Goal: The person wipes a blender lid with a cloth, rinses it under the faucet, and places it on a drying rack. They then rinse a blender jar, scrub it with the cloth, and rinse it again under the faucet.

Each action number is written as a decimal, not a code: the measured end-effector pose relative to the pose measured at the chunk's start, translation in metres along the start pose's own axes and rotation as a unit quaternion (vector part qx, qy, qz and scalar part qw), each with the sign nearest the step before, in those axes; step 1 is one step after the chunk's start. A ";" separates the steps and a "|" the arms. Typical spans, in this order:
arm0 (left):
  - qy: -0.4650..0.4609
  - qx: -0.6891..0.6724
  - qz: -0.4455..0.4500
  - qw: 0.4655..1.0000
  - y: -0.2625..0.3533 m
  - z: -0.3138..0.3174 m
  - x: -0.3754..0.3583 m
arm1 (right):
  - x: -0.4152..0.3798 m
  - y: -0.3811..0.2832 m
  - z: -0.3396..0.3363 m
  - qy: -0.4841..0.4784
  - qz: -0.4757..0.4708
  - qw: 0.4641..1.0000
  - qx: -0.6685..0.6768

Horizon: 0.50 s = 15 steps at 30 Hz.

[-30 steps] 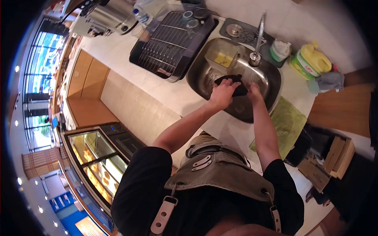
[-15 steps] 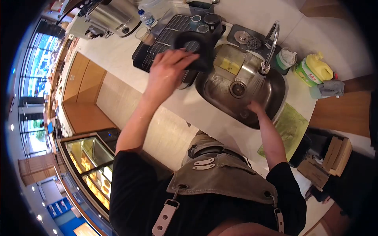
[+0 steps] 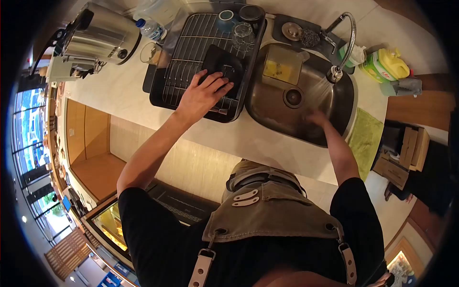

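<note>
My left hand (image 3: 200,96) is over the dish rack (image 3: 176,55), its fingers curled on the edge of a black piece (image 3: 224,64). That piece has a flat, square-looking base and a rounded raised part; I cannot make out its exact kind. It lies on the rack's wires, tilted. In the steel sink (image 3: 272,107) my right hand (image 3: 315,117) is smeared by motion near the spray from the faucet (image 3: 334,74), so its fingers cannot be read. A clear container (image 3: 283,67) with something yellow in it stands at the sink's back left.
Glasses (image 3: 244,37) and a blue cup (image 3: 225,21) stand at the rack's back. A water bottle (image 3: 150,29) and steel urn (image 3: 103,36) are left. Right of the sink are a yellow detergent jug (image 3: 386,64) and green cloth (image 3: 366,138). Another person's hand (image 3: 399,193) shows far right.
My left hand has lowered the black piece from above the rack's edge onto its wires. My right hand has stayed in the sink, shifting nearer the spray. The view has turned somewhat.
</note>
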<state>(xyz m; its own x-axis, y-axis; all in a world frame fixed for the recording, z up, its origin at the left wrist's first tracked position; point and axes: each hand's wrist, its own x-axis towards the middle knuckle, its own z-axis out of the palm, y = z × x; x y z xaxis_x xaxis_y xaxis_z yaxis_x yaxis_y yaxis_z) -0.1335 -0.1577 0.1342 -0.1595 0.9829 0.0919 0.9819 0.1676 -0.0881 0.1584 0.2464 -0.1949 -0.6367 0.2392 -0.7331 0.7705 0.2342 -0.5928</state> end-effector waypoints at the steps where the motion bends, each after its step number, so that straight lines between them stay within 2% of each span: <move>1: -0.001 -0.001 0.009 1.000 -0.002 0.001 0.001 | 0.001 -0.006 -0.004 0.034 0.019 0.987 0.155; 2: 0.000 0.000 0.018 1.000 -0.004 0.002 0.003 | 0.001 -0.012 -0.010 0.070 0.035 0.949 0.306; 6: -0.024 -0.020 0.029 0.999 -0.008 0.006 0.002 | -0.001 -0.041 -0.015 0.140 0.008 0.895 0.423; 8: -0.050 -0.086 0.021 0.995 -0.008 0.004 0.000 | 0.011 -0.040 -0.007 0.180 -0.047 0.912 0.365; 9: -0.036 -0.111 0.005 0.993 -0.007 0.004 0.001 | 0.025 -0.029 -0.002 0.216 -0.109 0.939 0.245; 10: -0.024 -0.140 -0.008 0.990 -0.005 0.004 0.000 | 0.035 -0.018 0.002 0.267 -0.166 0.941 0.122; 11: -0.015 -0.168 -0.021 0.985 -0.002 0.004 0.002 | 0.037 -0.013 0.007 0.308 -0.200 0.928 0.057; 12: -0.014 -0.161 -0.023 0.987 0.001 0.003 0.004 | 0.025 -0.029 0.011 0.323 -0.155 0.919 0.162; 14: -0.008 -0.139 -0.036 0.990 0.007 -0.004 0.010 | -0.024 -0.069 0.002 0.290 -0.138 0.932 0.166; 15: 0.031 -0.169 -0.067 0.983 0.015 -0.011 0.016 | -0.045 -0.086 -0.002 0.269 -0.134 0.939 0.167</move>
<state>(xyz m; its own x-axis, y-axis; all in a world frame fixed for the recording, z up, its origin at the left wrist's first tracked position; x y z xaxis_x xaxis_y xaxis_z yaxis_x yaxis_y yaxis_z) -0.1200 -0.1404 0.1453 -0.2933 0.9456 0.1408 0.9321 0.2501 0.2620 0.1209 0.2177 -0.1106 -0.6624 0.6765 -0.3219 0.4905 0.0668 -0.8689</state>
